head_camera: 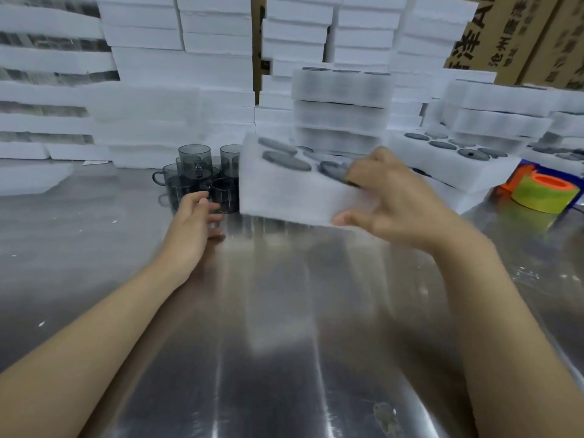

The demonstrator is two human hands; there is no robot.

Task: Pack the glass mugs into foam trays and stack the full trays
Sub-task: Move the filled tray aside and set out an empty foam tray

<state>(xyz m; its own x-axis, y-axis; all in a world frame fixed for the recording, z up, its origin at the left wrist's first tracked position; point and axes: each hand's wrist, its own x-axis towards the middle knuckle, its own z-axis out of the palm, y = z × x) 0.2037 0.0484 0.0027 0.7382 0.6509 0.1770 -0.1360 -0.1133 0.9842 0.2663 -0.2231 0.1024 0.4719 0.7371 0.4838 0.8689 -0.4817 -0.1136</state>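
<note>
Right hand [388, 197] holds a foam tray [284, 197] by its near right corner: fingers curled over the top face by one round pocket, thumb under the lower edge, so a firm pinch. Tray is a white, matte, fine-grained slab w/ soft blurred edges, tilted w/ its top face toward the camera and its underside clear of the table [284, 358]. Its pockets show dark grey round discs, approx. mug-sized; too blurred to tell rims from bases. Just left of the tray, partly behind its edge, stands a cluster of glass mugs [197, 170]: smoky grey, see-through, straight-walled cylinders w/ small loop handles, some stacked on others. Left hand [192, 222] is at the front mug, fingers half curled, thumb low nr the tabletop; motion blur, so can't tell if it grips the glass or only touches it. Table is brushed metal, shiny, streaked w/ reflections, w/ white foam crumbs scattered on it. Behind the tray rises a stack of filled trays [341, 112], dark shapes showing faintly thru the foam. To the right an open tray [455, 167] lies flat w/ dark discs in its pockets, more trays piled on and beyond it. Far right: a tape roll [545, 194], yellow-green w/ orange core. Bkgd: walls of white foam blocks [177, 71] w/ rough torn edges, and brown cardboard boxes [521, 36] w/ black print.
</note>
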